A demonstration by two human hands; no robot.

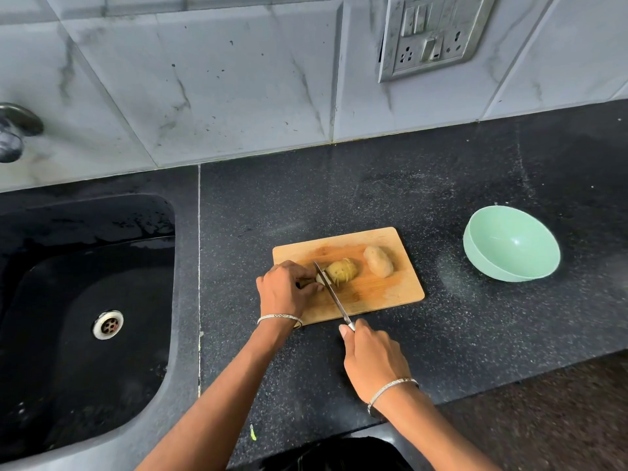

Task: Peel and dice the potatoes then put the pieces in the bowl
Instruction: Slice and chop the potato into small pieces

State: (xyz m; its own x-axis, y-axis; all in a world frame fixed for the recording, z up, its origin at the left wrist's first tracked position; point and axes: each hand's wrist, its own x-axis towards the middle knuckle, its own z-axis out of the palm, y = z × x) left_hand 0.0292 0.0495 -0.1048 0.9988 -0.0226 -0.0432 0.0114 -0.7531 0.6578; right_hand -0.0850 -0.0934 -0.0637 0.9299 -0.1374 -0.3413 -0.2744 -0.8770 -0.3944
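Observation:
A wooden cutting board point(380, 297) lies on the black counter. On it a yellowish potato point(343, 270) is cut into several slices that still lean together. My left hand point(283, 288) curls its fingers round the potato's left end. My right hand point(372, 358) grips the handle of a knife point(331, 294), whose blade crosses the potato's left end. A second whole potato point(378, 261) lies at the board's far right. The pale green bowl point(511, 248) stands to the right of the board with nothing inside.
A black sink point(85, 300) with a metal drain fills the left side, and a tap point(13, 130) juts from the tiled wall above it. A switch and socket plate point(431, 35) sits on the wall. The counter's front edge runs close below my right wrist.

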